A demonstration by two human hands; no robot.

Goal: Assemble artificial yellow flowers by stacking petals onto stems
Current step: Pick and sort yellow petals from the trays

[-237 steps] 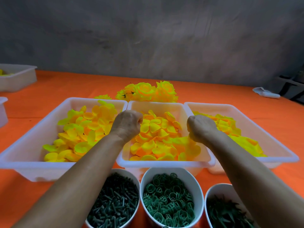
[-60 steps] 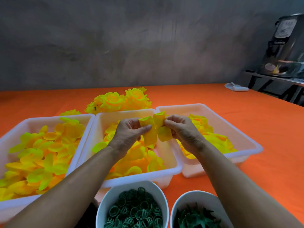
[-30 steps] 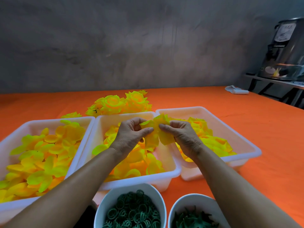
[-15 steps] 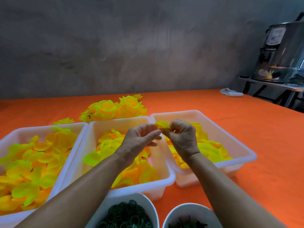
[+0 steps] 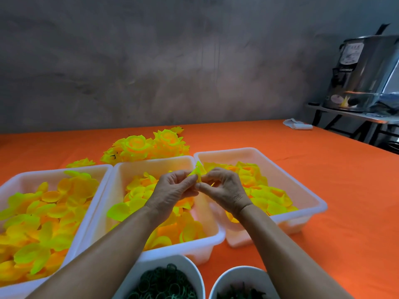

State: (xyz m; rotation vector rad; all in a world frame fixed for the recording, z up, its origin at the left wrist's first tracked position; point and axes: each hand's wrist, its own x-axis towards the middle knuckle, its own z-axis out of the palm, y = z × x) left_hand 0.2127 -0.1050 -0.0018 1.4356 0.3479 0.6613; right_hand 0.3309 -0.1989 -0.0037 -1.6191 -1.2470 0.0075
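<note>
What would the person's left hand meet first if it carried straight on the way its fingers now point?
Probably the right hand: the left hand points rightward at it, both pinching the same yellow petal between them. Depth is unclear.

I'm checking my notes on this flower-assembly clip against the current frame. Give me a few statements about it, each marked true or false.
1. Both the left hand and the right hand pinch a small yellow petal piece. True.
2. Three white trays of yellow petals sit side by side. True.
3. The finished yellow flowers lie inside the middle tray. False: they lie on the orange table behind the trays.
4. The cup at the bottom centre holds yellow petals. False: it holds dark green rings.
5. A metal urn stands at the far right. True.
</note>
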